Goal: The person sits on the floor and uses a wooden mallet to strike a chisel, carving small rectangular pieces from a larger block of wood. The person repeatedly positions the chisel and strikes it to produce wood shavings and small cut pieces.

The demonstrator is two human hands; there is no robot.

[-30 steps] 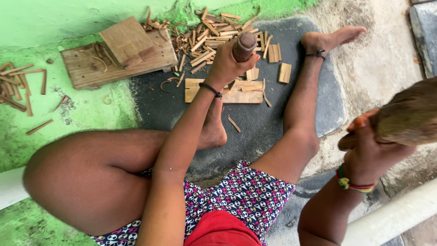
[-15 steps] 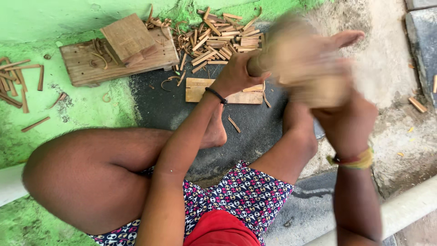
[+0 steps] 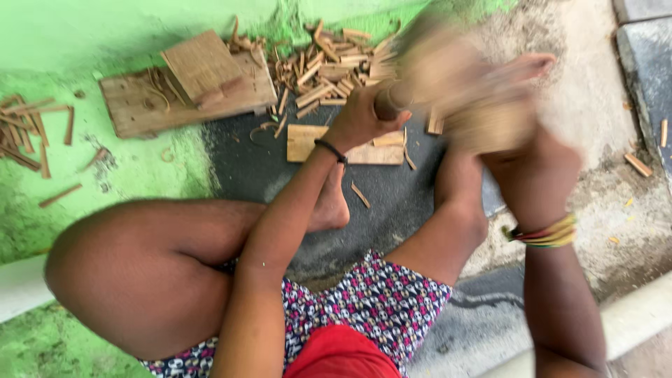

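On dark mat [image 3: 245, 168], perhaps two boards [image 3: 189, 87].

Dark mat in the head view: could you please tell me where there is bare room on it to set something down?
The dark mat is bare between the green floor and the flat board, left of the foot. Another bare strip lies between the foot and the right leg. The stick pile crowds the top edge.

Wooden board [image 3: 140, 108] on green floor; square wood block [image 3: 201, 64] atop it; heap of wood splints [image 3: 329, 66] right of board; loose sticks [image 3: 28, 129] left of board.
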